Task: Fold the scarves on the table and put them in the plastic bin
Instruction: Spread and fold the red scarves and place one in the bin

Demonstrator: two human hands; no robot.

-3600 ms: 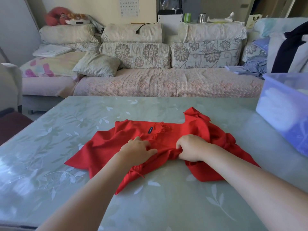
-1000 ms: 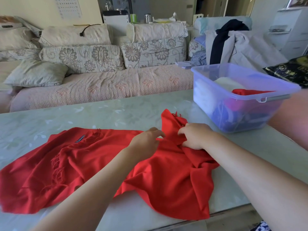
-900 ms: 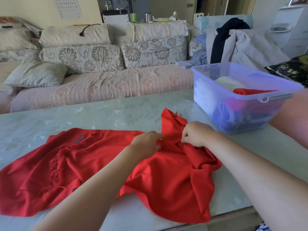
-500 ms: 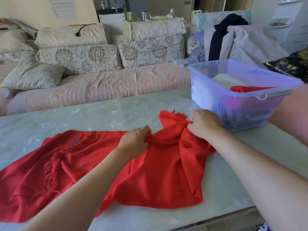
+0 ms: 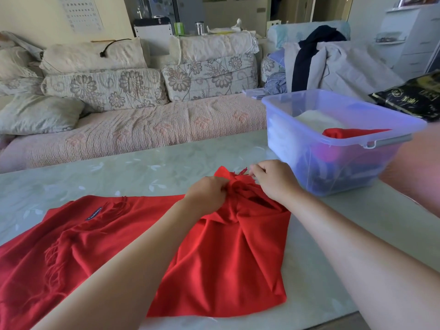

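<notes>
A red scarf (image 5: 226,258) lies spread across a pale green tabletop (image 5: 142,172), with its gathered end just beside a clear plastic bin (image 5: 297,110) and the rest trailing away from the bin towards the viewer's left. The person's left hand (image 5: 207,194) has its fingers curled round a bunch of the red cloth. The right hand (image 5: 276,179), nearer the bin, pinches the scarf's fringed edge (image 5: 242,172) between thumb and fingertips. Half a second ago the two hands were apart with the cloth edge stretched between them. Now they have drawn close together, almost touching, and the cloth puckers into deep folds under them, with a fringed corner poking up between the hands. A second ago the scarf's corner hung over the tabletop's front edge; now it lies flat on the tabletop, well in front of the bin. A small dark label (image 5: 94,213) shows on the end of the scarf farthest from the bin. Inside the bin a folded red scarf (image 5: 345,133) rests on white fabric (image 5: 314,119). Behind the bin and the tabletop stands a sofa (image 5: 142,129) with floral cushions.
</notes>
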